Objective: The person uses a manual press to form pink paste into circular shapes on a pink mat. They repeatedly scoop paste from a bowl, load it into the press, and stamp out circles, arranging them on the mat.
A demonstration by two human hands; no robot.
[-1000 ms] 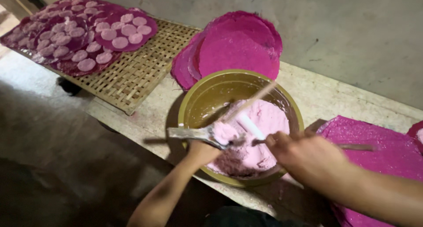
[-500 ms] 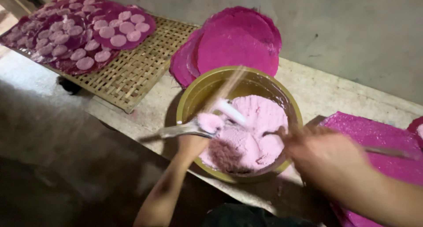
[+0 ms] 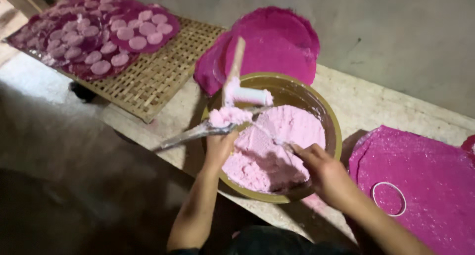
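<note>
left grip (image 3: 218, 148) closes on a flat metal blade (image 3: 195, 132) carrying a pink dough lump (image 3: 228, 116), long axis running leftward; right grip (image 3: 324, 173), nearer the bowl's (image 3: 332, 117) dough, holds a thin tool.

The bowl (image 3: 330, 117) is olive-gold at the rim and darker brownish on the inner wall. The dough (image 3: 277, 146) in it is pale pink, mottled with lighter, almost white patches. A lump of the same pale pink sits on the silvery grey metal spatula (image 3: 190, 133). The wooden stick (image 3: 236, 62) is light tan, smeared whitish pink lower down. The round mats (image 3: 277, 42) behind the bowl are bright magenta with a fine speckle. The mat (image 3: 425, 180) to the right is the same speckled magenta, with a thin white ring (image 3: 389, 199) on it. The woven tray (image 3: 158, 76) is straw-yellow in a lattice pattern. The discs (image 3: 101, 67) on it are pale lilac-pink on dark purple sheets (image 3: 86, 74). The table (image 3: 376, 106) is mottled beige
</note>
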